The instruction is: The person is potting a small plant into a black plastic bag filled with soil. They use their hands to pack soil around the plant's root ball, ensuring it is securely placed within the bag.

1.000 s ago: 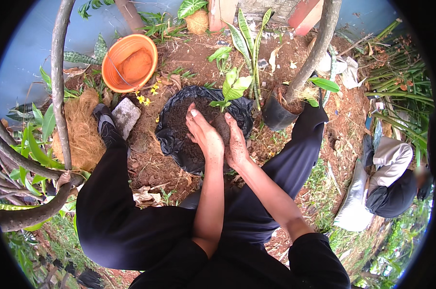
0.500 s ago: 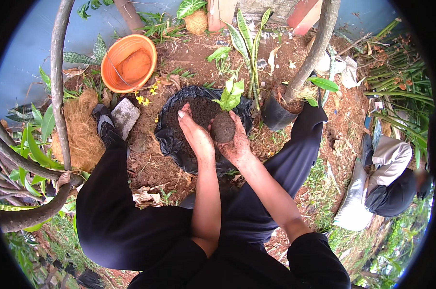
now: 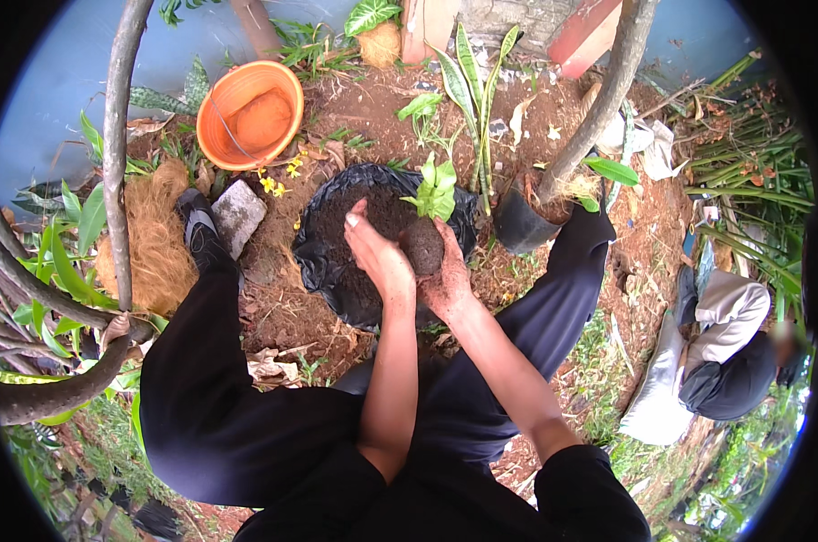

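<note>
My right hand [image 3: 447,282] curls round a ball of dark soil [image 3: 423,247] from its right and near sides. A seedling with pale green leaves [image 3: 434,188] stands up from the ball's far side. My left hand [image 3: 379,256] is beside the ball on its left, palm turned toward it, fingers stretched out and soiled; its wrist almost meets the right hand. Whether the left palm touches the ball is hard to see. Both hands are over a black plastic bag [image 3: 316,265] with its rim spread, filled with loose dark soil [image 3: 332,237].
An orange bucket [image 3: 212,135] leans at the far left, near a grey stone block [image 3: 237,217] and brown fibre [image 3: 142,244]. A black pot [image 3: 520,223] and snake plant [image 3: 474,99] stand right of the bag. Branches [image 3: 117,163] rise at left. Another person [image 3: 725,361] sits far right.
The soil ball turns slightly in my right hand, and my left hand comes closer in beside it. The whole view shifts a little.
</note>
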The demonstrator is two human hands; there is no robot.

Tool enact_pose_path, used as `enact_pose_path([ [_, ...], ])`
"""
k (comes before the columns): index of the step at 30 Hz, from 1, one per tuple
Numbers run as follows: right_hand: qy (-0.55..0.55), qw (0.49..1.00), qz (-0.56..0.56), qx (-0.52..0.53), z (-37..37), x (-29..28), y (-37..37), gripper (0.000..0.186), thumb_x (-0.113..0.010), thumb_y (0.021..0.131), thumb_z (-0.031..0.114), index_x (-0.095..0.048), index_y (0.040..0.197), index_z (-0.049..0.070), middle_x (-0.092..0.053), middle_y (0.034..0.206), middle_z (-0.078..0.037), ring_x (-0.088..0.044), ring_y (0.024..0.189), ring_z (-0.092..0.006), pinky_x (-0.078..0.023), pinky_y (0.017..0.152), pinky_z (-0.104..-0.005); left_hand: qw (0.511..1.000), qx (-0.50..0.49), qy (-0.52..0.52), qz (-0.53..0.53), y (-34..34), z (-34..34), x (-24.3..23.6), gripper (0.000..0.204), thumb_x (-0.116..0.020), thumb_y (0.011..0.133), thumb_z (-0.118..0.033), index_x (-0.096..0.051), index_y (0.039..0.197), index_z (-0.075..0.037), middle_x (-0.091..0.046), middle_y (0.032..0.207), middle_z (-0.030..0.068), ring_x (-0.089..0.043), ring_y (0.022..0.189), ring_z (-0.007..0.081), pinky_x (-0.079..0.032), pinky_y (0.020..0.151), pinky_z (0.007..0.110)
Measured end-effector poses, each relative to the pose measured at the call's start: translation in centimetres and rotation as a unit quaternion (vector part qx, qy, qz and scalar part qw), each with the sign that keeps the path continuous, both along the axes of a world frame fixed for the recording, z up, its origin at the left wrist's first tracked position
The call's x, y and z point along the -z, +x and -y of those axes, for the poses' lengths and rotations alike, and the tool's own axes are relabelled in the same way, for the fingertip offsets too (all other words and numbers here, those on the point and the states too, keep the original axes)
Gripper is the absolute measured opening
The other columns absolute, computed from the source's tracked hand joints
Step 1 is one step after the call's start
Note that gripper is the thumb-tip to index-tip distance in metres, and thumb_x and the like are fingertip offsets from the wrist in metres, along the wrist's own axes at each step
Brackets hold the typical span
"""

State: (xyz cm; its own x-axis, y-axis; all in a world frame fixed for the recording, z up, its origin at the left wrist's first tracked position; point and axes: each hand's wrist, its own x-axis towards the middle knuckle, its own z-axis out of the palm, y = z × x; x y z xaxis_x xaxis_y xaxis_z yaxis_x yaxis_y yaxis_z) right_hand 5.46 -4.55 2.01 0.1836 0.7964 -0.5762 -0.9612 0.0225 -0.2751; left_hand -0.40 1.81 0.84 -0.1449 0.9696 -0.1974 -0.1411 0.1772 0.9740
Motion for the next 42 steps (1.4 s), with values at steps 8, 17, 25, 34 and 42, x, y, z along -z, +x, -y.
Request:
enact_pose_path([
  [8,0.005,1.0,0.015,-0.004,-0.2,1.3,-0.7,0.047,-0.052,0.097,0.047,-0.05,0.131,0.014,-0.059,0.123,-0.007,-0.057,0.113,-0.024,-0.045,0.099,-0.0414,0.986,-0.022,0.092,-0.138,0.0,0.4,-1.0,0.048,-0.03,0.106,-0.033,-0.054,0.122,0.005,-0.054,0.118,0.0258,-0.05,0.113,0.04,-0.036,0.1,0.045],
  [17,0.01,0.999,0.035,-0.038,1.0,2.3,-0.8,0.065,-0.047,0.097,0.056,-0.04,0.145,0.013,-0.049,0.142,-0.007,-0.046,0.131,-0.0245,-0.036,0.11,-0.0405,0.969,-0.016,0.115,-0.22,0.7,1.4,-2.2,0.046,-0.029,0.106,-0.031,-0.055,0.12,0.004,-0.056,0.119,0.0237,-0.051,0.115,0.0384,-0.036,0.099,0.045],
  [25,-0.024,0.998,0.061,-0.021,0.1,0.0,-0.2,0.061,-0.042,0.1,0.054,-0.041,0.144,0.012,-0.049,0.142,-0.008,-0.047,0.131,-0.0232,-0.036,0.11,-0.0416,0.994,-0.004,0.06,-0.095,0.1,0.7,-3.1,0.052,-0.027,0.107,-0.037,-0.054,0.123,0.005,-0.055,0.119,0.0221,-0.05,0.118,0.0356,-0.035,0.103,0.044],
  [34,-0.009,0.994,0.106,-0.029,1.0,1.8,-1.5,0.062,-0.039,0.101,0.054,-0.04,0.146,0.011,-0.047,0.144,-0.008,-0.049,0.129,-0.0202,-0.038,0.11,-0.0357,0.96,0.008,0.172,-0.222,1.6,1.4,-2.8,0.036,-0.041,0.102,-0.026,-0.055,0.118,0.003,-0.056,0.11,0.0239,-0.053,0.105,0.0415,-0.04,0.091,0.049],
  [42,-0.01,0.995,0.098,-0.029,0.6,-0.3,-0.7,0.065,-0.045,0.101,0.049,-0.035,0.147,0.004,-0.047,0.141,-0.012,-0.052,0.125,-0.0213,-0.04,0.108,-0.037,0.966,0.031,0.177,-0.188,1.7,1.1,-2.7,0.039,-0.041,0.102,-0.03,-0.055,0.119,0.002,-0.056,0.113,0.0233,-0.052,0.109,0.0407,-0.039,0.094,0.048],
])
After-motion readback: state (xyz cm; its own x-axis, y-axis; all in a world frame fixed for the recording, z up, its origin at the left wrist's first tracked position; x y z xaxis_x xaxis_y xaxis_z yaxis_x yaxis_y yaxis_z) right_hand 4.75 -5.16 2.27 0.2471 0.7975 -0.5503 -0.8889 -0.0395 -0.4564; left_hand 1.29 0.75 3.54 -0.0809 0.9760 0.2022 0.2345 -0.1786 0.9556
